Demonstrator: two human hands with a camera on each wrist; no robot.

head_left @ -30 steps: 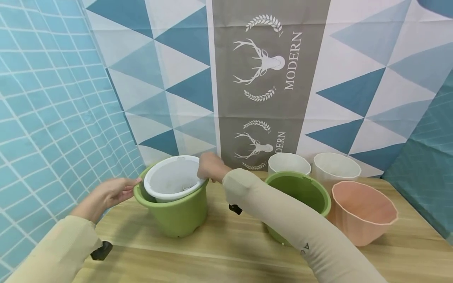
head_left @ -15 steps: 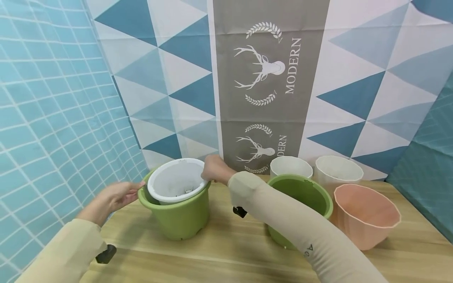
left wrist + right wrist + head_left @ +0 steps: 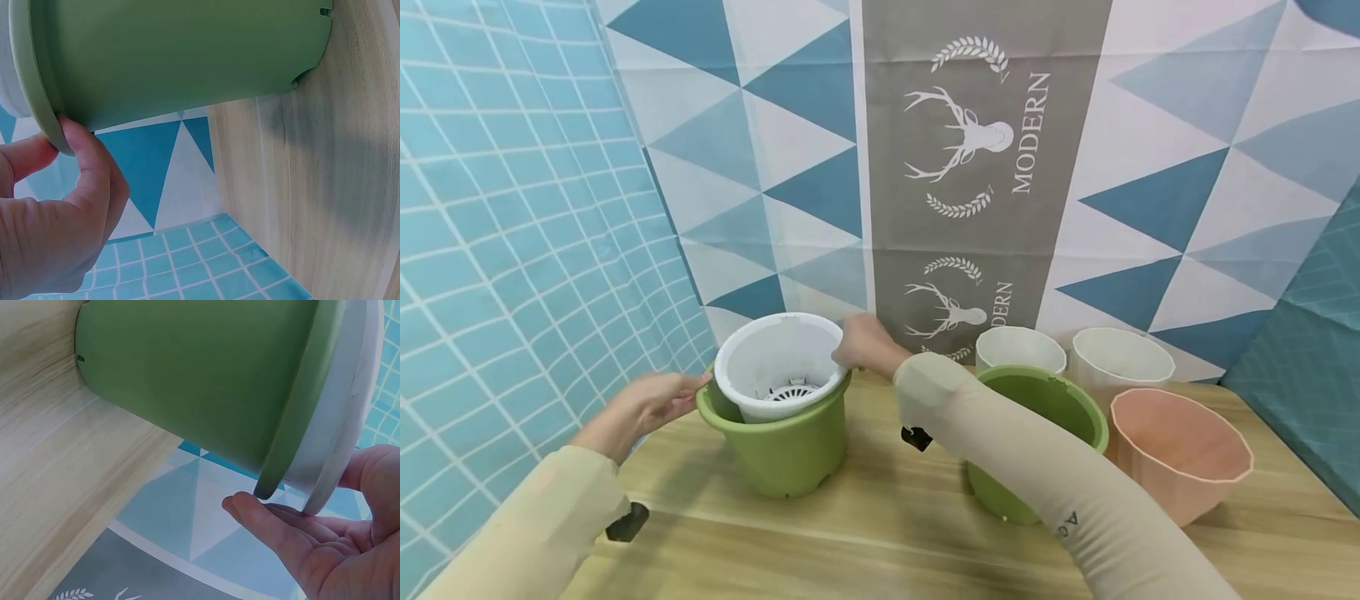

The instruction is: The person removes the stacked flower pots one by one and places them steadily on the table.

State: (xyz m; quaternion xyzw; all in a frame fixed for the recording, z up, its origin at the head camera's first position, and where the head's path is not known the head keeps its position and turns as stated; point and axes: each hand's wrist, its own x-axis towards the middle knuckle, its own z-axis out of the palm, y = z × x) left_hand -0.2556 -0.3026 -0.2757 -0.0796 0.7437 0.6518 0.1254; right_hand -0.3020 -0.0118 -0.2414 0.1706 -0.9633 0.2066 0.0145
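Observation:
A white plastic flowerpot (image 3: 766, 357) stands tilted inside a green flowerpot (image 3: 790, 458), its slotted bottom showing in the head view. My right hand (image 3: 865, 343) holds the white pot's right rim. In the right wrist view, the thumb goes behind that rim (image 3: 337, 465) and the fingers lie under it, near the green rim. On the other side, my left hand (image 3: 655, 400) pinches the green pot's rim between thumb and fingers; the left wrist view shows this pinch on the rim (image 3: 39, 103) closely. The green pot's base rests on the wooden table.
To the right stand a second green pot (image 3: 1030, 400), partly behind the right sleeve, a pink pot (image 3: 1180, 433) and two cream-white pots (image 3: 1018, 348) at the back. A patterned cloth (image 3: 970, 208) hangs behind the wooden table (image 3: 820, 546); blue tile-print cloth (image 3: 535, 250) flanks the left.
The right hand has raised the white pot a little and tipped its opening toward me, bringing its slotted bottom into view. The left hand keeps its pinch on the green rim.

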